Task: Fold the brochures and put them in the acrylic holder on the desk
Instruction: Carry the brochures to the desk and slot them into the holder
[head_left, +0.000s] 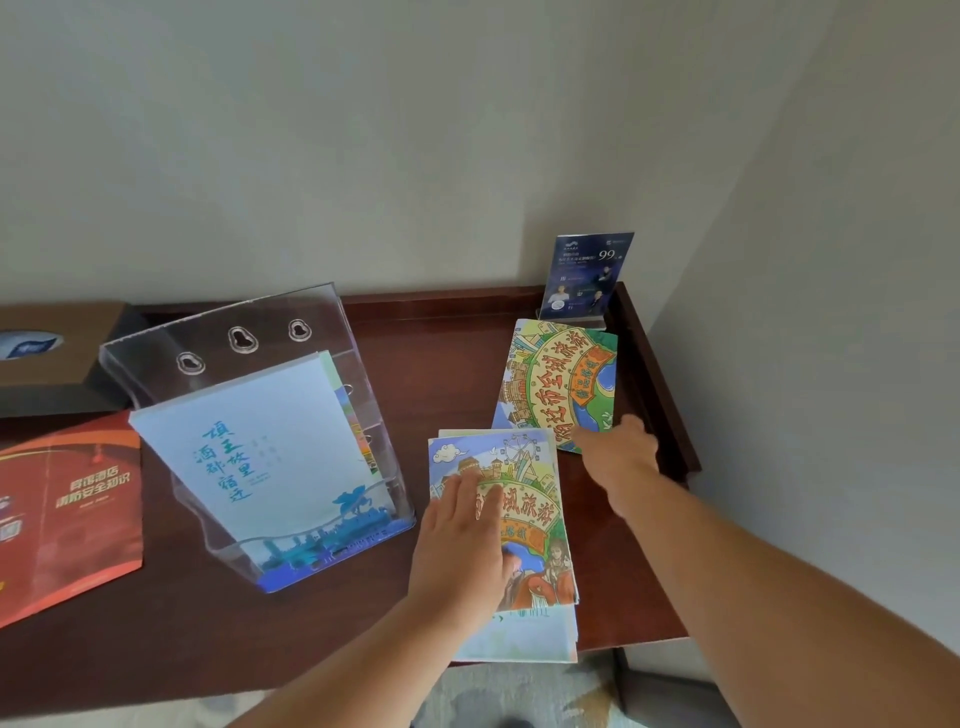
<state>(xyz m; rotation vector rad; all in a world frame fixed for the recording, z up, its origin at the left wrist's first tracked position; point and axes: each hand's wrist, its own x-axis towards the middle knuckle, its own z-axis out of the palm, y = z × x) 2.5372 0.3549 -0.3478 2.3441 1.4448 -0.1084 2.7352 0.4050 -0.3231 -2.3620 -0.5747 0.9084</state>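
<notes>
A clear acrylic holder (332, 332) stands left of centre on the dark wooden desk (447, 353). It holds a pale blue brochure (260, 441) with other sheets behind it. A folded colourful brochure (524, 509) lies near the front edge on top of more paper. My left hand (462, 540) presses flat on it, fingers spread. A second colourful brochure (561, 379) lies further back on the right. My right hand (618, 452) reaches over its near corner and touches it; whether the fingers grip it is hidden.
A red brochure (67, 509) lies flat at the far left. A blue sign in a small stand (587, 275) is at the back right corner. A tissue box (47, 353) sits at the back left. A raised rim (654, 384) runs along the desk's right side.
</notes>
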